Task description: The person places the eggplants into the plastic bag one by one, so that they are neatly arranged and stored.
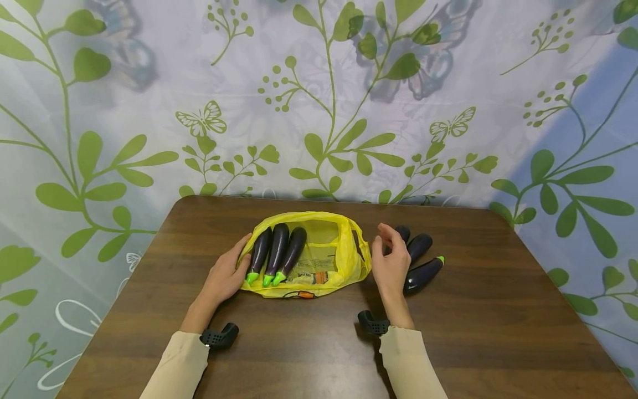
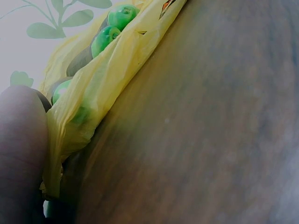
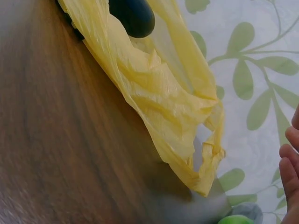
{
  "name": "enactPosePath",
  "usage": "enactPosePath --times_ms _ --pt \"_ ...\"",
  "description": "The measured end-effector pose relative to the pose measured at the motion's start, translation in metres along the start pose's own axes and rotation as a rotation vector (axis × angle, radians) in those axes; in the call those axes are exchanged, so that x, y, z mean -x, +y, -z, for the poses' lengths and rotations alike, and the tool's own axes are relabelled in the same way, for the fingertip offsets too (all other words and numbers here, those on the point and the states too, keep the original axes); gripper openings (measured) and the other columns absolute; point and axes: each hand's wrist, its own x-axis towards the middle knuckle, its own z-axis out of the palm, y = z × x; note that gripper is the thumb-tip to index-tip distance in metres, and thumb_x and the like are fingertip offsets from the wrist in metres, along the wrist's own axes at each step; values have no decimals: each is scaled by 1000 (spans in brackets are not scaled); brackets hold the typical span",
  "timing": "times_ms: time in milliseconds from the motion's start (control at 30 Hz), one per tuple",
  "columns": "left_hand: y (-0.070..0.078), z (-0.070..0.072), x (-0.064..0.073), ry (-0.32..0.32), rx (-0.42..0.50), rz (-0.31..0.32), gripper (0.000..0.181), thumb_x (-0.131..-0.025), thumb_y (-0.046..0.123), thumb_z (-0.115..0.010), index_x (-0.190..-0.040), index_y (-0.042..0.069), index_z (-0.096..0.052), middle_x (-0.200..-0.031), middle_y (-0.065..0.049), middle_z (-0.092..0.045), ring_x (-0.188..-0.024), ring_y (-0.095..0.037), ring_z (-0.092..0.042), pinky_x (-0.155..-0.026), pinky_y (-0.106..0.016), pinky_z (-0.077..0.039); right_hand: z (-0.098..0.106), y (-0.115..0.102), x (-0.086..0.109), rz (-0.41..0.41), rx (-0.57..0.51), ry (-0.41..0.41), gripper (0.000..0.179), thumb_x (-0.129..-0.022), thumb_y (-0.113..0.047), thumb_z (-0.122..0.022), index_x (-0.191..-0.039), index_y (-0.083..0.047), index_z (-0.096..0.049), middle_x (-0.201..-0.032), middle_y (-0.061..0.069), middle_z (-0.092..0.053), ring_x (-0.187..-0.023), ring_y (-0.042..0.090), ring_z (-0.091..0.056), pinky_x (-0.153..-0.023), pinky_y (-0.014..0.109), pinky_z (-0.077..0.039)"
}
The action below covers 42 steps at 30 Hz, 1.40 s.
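Note:
A yellow plastic bag (image 1: 355, 260) lies on the table with its mouth spread toward me. Three dark purple eggplants (image 1: 278, 252) rest side by side in its left part, green stem ends facing me. My left hand (image 1: 225, 275) holds the bag's left rim, thumb beside the nearest eggplant; in the left wrist view the thumb (image 2: 23, 144) overlaps the yellow film. Past the bag's right end my right hand (image 1: 391, 266) hovers with loosely bent fingers and nothing in them. Beside it lie more eggplants (image 1: 425, 275), some partly hidden behind the hand.
The brown wooden table (image 1: 309, 354) reaches back to a hanging cloth (image 1: 279, 138) printed with green leaves and butterflies. A loop of the bag's handle (image 3: 205, 163) sticks out at its right end. Black wrist bands (image 1: 221, 336) sit at both cuffs.

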Motion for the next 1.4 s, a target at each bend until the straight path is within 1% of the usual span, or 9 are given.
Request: enactPosePath --times_ms 167,367,567,767,1033,1200,1400 --pt "0 0 0 3 1 -2 56 -110 24 -45 -163 15 -32 -156 -20 -48 -140 -44 -50 -109 -66 -41 2 2 -1 -29 32 20 29 -98 -6 -64 -126 -5 -71 -122 12 -72 -111 29 -66 -97 43 -53" --pt "-1 -1 0 4 -1 -4 56 -110 25 -45 -163 15 -32 -157 -20 -47 -140 -44 -49 -109 -66 -41 4 4 -2 -19 50 45 30 -97 -3 -64 -126 -1 -71 -121 15 -73 -113 34 -65 -98 50 -51" --pt "-2 -2 -1 4 -3 -3 55 -110 24 -45 -163 15 -32 -156 -21 -48 -139 -44 -50 -109 -66 -41 6 4 -2 -43 91 35 33 -97 -6 -65 -129 -2 -69 -124 16 -71 -117 33 -63 -101 48 -50" --pt "-1 -1 0 5 -2 -11 56 -110 24 -45 -163 13 -32 -156 -21 -48 -139 -44 -50 -109 -65 -41 7 6 -4 -27 125 37 33 -96 -5 -66 -128 0 -68 -123 19 -70 -115 35 -63 -100 48 -50" --pt "-2 -1 0 6 -6 -13 56 -110 25 -45 -163 13 -32 -156 -21 -47 -140 -44 -50 -109 -66 -41 12 4 -7 -14 155 35 33 -96 -6 -66 -128 -1 -69 -120 21 -70 -113 37 -63 -99 50 -50" --pt "-3 -2 0 6 -11 -12 56 -110 25 -45 -163 15 -32 -156 -21 -48 -139 -44 -50 -108 -66 -42 18 4 -10 -15 161 59 32 -96 -7 -65 -127 -2 -70 -118 23 -70 -112 39 -63 -97 51 -50" --pt "-4 -2 0 5 -14 -11 56 -110 25 -45 -164 16 -31 -157 -21 -47 -140 -44 -49 -109 -65 -41 24 7 -13 3 164 82 32 -97 -6 -64 -127 0 -69 -118 24 -70 -112 41 -62 -97 52 -49"
